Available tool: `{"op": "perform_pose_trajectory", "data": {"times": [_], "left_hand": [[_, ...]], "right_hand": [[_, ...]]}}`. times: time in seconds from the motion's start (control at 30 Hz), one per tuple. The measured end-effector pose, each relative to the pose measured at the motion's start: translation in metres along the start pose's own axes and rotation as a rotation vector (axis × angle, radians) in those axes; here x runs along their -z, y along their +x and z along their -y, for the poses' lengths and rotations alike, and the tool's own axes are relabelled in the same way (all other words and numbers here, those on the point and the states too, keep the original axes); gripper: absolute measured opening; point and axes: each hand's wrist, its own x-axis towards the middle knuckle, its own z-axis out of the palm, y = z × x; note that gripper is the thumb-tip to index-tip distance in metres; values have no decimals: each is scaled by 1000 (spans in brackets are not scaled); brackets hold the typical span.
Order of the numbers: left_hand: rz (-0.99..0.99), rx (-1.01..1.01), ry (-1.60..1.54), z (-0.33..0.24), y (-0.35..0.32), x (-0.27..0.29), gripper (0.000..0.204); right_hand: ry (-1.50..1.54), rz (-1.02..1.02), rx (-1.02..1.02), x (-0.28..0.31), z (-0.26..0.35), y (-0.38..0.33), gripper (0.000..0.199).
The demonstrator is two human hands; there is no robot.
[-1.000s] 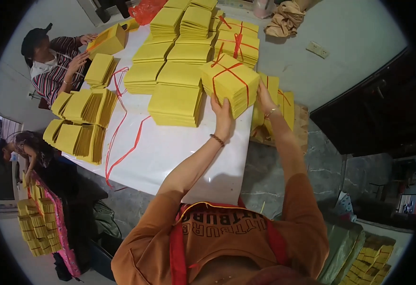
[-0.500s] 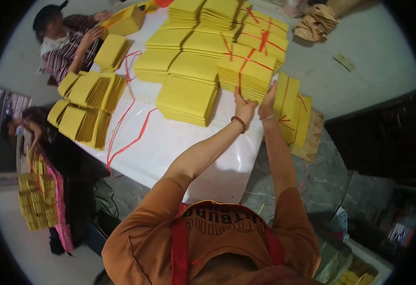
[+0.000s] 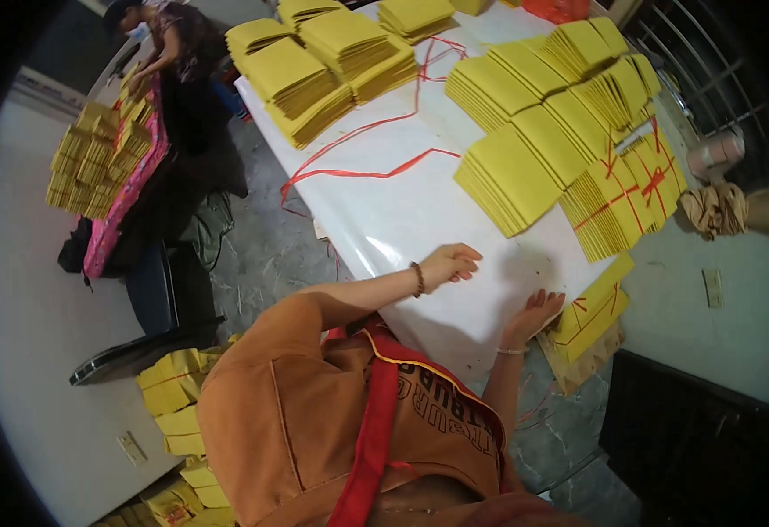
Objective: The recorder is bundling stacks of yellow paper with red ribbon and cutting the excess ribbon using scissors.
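Note:
My left hand [image 3: 450,267], with a brown bead bracelet at the wrist, hovers over the white tabletop [image 3: 384,220]. Its fingers are loosely bent and apart, holding nothing. Nearer the table's right edge, my right hand [image 3: 535,316] is turned palm up, also open with nothing in it. Beyond them lies a loose stack of folded yellow paper [image 3: 509,180]. To its right stands a bundle of yellow paper [image 3: 608,206] tied crosswise with red string. Closest to my right hand, beside the table edge, are tied yellow bundles [image 3: 588,307] set lower down.
Long red string [image 3: 371,171] trails across the table. More yellow stacks [image 3: 292,79] stand at its far left corner. A co-worker [image 3: 174,44] bends over a pink-edged table with yellow bundles [image 3: 99,162]. A dark chair [image 3: 152,307] and stacked yellow bundles [image 3: 174,386] stand at my left.
Both hands have let go of the red-tied bundle and drawn back toward me, now apart from each other. The view has swung left, so the table appears shifted to the right.

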Motion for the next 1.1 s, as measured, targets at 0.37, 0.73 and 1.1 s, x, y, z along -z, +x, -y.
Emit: {"op": "perform_pose_trajectory", "data": {"times": [0.37, 0.73, 1.1], "left_hand": [[-394, -220, 168, -109, -39, 130, 25], [-31, -84, 247, -161, 110, 65, 54], [217, 243, 436, -162, 148, 66, 45]], "right_hand": [[-377, 180, 127, 2, -32, -35, 35], [-44, 193, -236, -121, 7, 30, 46], [-343, 478, -335, -131, 19, 42, 49]]}}
